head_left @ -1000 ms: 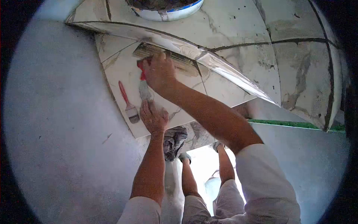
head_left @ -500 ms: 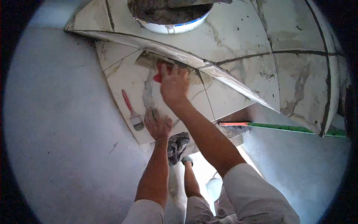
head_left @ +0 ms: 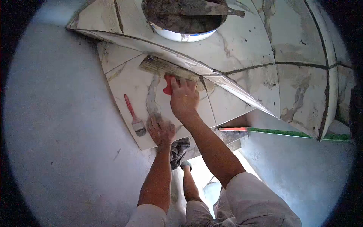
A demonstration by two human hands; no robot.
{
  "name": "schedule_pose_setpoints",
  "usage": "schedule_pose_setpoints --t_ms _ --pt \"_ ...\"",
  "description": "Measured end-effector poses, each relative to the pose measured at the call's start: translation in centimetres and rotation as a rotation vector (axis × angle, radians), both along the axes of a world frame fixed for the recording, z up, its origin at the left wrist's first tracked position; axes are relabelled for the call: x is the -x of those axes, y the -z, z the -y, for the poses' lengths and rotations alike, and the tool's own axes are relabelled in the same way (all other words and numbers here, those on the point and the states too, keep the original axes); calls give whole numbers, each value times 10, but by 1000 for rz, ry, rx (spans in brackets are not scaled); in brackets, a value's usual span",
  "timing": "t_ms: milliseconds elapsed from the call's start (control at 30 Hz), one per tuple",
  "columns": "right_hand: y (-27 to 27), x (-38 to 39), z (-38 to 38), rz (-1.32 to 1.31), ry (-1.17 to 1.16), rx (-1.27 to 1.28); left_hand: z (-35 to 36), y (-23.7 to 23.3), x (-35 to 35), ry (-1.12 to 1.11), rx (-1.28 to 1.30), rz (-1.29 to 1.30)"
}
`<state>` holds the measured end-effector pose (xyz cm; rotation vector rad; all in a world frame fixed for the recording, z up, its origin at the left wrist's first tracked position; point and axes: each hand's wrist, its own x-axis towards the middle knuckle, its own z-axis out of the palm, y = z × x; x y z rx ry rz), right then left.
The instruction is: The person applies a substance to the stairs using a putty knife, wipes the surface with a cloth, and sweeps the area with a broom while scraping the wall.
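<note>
My right hand (head_left: 185, 99) is wrapped round the red handle (head_left: 168, 84) of a wide, flat trowel (head_left: 166, 68). The trowel's mortar-smeared blade lies along the base of the raised tiled edge. My left hand (head_left: 161, 129) rests flat with its fingers spread on the pale tile (head_left: 130, 81), close to its front edge. Left of that hand lies a paintbrush (head_left: 134, 115) with a red handle and grey bristles, the bristle end toward me.
A white bucket (head_left: 185, 37) of dark mortar, with a trowel (head_left: 211, 9) across it, stands on the upper tiles (head_left: 249, 49). A green and orange straight bar (head_left: 280, 131) lies at right. A dark cloth (head_left: 179, 151) hangs below the tile's edge.
The trowel and my right hand have moved slightly toward me, away from the raised edge. My left hand stays on the tile. The view has shifted, showing more of the bucket.
</note>
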<state>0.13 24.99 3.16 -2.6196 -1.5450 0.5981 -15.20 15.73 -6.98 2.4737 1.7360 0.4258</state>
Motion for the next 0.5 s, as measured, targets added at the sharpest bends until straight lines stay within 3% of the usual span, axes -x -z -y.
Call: schedule_pose_setpoints --t_ms 267,467,500 --pt "30 2 -11 102 115 -111 0 -4 0 -14 42 0" --pt "15 5 13 38 70 -65 0 0 -1 -16 -9 -14" --pt "16 1 15 64 101 -152 0 -1 0 -11 13 0"
